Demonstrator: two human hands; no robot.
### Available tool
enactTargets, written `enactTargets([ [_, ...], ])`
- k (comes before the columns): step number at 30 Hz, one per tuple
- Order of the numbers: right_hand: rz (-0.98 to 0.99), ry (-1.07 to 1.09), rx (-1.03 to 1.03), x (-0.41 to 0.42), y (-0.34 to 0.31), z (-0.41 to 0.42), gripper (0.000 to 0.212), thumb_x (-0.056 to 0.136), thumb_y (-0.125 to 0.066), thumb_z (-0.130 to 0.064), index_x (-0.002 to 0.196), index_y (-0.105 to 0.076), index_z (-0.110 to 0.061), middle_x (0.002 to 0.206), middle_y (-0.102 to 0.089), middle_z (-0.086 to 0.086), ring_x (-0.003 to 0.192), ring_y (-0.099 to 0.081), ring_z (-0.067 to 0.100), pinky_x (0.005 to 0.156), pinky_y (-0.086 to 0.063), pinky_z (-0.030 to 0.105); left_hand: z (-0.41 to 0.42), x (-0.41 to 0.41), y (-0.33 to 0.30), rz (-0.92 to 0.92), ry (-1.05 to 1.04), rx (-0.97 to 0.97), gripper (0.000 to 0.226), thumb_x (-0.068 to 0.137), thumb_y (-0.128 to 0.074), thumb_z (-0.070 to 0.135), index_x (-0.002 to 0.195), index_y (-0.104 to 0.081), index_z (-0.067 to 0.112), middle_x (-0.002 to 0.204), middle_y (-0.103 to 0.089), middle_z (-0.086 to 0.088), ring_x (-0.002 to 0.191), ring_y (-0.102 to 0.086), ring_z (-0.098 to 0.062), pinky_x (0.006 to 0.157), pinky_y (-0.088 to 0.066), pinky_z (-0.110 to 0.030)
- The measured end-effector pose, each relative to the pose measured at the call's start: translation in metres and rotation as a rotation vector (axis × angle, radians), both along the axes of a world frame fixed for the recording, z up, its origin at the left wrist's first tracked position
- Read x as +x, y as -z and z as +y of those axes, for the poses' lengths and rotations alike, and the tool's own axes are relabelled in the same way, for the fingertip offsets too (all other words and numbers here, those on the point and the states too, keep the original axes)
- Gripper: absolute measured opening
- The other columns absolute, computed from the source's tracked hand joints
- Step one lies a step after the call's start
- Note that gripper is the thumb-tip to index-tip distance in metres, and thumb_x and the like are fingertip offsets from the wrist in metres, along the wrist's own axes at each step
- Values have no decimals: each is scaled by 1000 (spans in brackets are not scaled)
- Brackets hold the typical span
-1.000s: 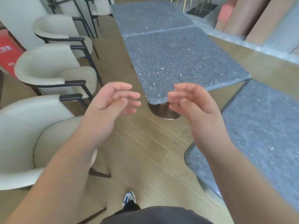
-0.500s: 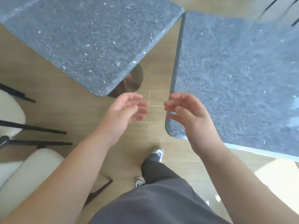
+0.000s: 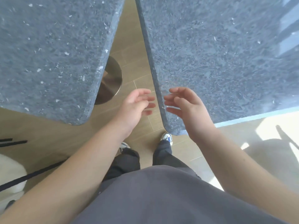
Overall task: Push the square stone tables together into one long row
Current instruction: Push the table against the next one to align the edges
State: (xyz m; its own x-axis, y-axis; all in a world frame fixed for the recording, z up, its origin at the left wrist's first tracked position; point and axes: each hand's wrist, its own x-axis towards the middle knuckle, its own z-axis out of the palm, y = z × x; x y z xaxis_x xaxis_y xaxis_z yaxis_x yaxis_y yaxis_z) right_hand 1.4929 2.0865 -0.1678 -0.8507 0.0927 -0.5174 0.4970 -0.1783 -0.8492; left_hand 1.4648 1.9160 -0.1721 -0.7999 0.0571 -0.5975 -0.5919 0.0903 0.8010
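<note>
Two grey speckled stone tables fill the upper view. The left table (image 3: 53, 55) ends in a rounded near corner, with its round metal base (image 3: 111, 81) showing under the edge. The right table (image 3: 223, 59) is set apart from it by a wedge of wooden floor that widens towards me. My left hand (image 3: 135, 105) hovers over that gap with loosely curled fingers and holds nothing. My right hand (image 3: 186, 107) hangs just above the right table's near left edge, fingers relaxed, palm facing the left hand; whether it touches the stone is unclear.
I stand at the mouth of the gap, both shoes (image 3: 166, 138) on the wood floor. A white chair with black legs (image 3: 11, 180) sits at the lower left. Sunlight and shadows fall on the pale floor (image 3: 267, 143) at the right.
The view has turned and closed in on the gap between the two tables. Both hands have stayed raised and empty, and the right hand now sits over the right table's edge.
</note>
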Motion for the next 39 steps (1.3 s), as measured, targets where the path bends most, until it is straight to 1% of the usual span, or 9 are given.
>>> enactTargets([
  [8,-251,634,-83,44,68,-2,20,97,-50,-5,110,-63,-13,103,-74,8,97,-71,24,86,-59,35,0,-37,88,-310,36,112,33,103,-44,0,133,-53,10,115,-66,-7,108,-66,-26,83,-59,-36],
  [15,-396,1013,-88,78,117,-39,22,95,-40,1,104,-56,-11,89,-59,7,79,-63,18,77,-58,32,7,-31,156,-427,67,-62,53,100,-51,8,151,-38,10,98,-53,-3,90,-56,-17,87,-50,-34],
  [18,-504,1041,-77,82,134,-34,26,96,-41,-2,118,-55,-1,88,-56,8,76,-59,17,72,-55,29,3,-8,172,-530,63,-24,52,100,-60,19,148,-42,12,126,-50,-7,112,-52,-23,89,-46,-34],
  [20,-574,1053,-132,82,145,-28,40,98,-48,-9,134,-47,7,101,-61,23,92,-66,30,81,-58,34,7,3,176,-590,75,24,44,99,-64,28,139,-49,16,135,-46,-7,118,-51,-24,92,-47,-35],
  [22,-634,1047,-195,79,154,-20,54,98,-60,-25,142,-42,-1,121,-58,24,112,-63,31,99,-53,40,16,7,178,-572,119,20,44,98,-66,34,136,-51,17,133,-48,-6,119,-51,-22,96,-47,-36],
  [25,-613,985,-348,71,163,-6,59,94,-66,-40,144,-45,-14,130,-59,7,111,-64,23,105,-50,39,36,7,180,-523,158,10,44,97,-66,42,132,-55,17,131,-57,-2,121,-56,-19,108,-45,-35],
  [30,-574,876,-459,62,173,15,46,96,-66,-37,134,-57,-12,125,-69,6,113,-67,23,95,-54,35,68,9,186,-581,87,198,46,99,-63,42,135,-59,14,130,-70,-7,117,-68,-23,105,-53,-40],
  [34,-571,856,-556,59,184,31,50,96,-68,-31,137,-56,-4,134,-66,14,121,-65,29,110,-47,43,73,21,196,-635,-100,276,49,98,-66,38,136,-59,8,128,-71,-10,116,-69,-25,103,-54,-41],
  [39,-562,877,-611,52,195,30,54,94,-70,-33,138,-56,-5,135,-65,12,122,-64,31,112,-45,46,73,25,205,-636,-141,312,53,96,-67,42,136,-59,7,126,-72,-11,115,-70,-27,106,-52,-43],
])
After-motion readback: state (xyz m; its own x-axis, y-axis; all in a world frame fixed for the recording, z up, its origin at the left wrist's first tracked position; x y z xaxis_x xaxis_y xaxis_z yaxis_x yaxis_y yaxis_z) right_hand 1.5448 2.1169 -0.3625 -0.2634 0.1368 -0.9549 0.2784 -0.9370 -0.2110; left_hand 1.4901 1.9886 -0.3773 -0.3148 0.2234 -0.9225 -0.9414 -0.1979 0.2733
